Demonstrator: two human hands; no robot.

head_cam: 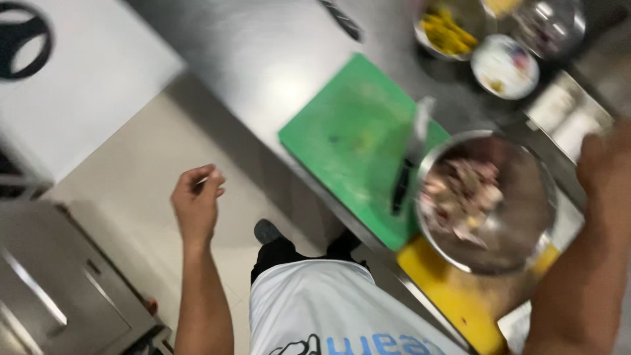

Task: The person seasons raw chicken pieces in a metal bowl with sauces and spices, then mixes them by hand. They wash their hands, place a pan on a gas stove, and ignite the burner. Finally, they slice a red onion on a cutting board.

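Left hand: the left hand hangs out over the floor, well clear of the tabletop; its fingers are curled together with the tips pinched, and whether anything small sits between them cannot be told.
Right hand: the right hand is at the right edge of the view, just beside the rim of the metal bowl; blur and the frame edge hide its fingers, so whether it is open or closed cannot be told.
Metal bowl: it stands on the near edge of the tabletop, partly over a yellow board and touching the green cutting board; chopped pale and pinkish pieces lie in its left half.
Knife: a knife with a black handle lies on the green cutting board, just left of the bowl, blade pointing away from the person.
Far side: a bowl of yellow pieces, a small white plate and a shiny lid stand at the back.
Person: white apron, dark shoe below.
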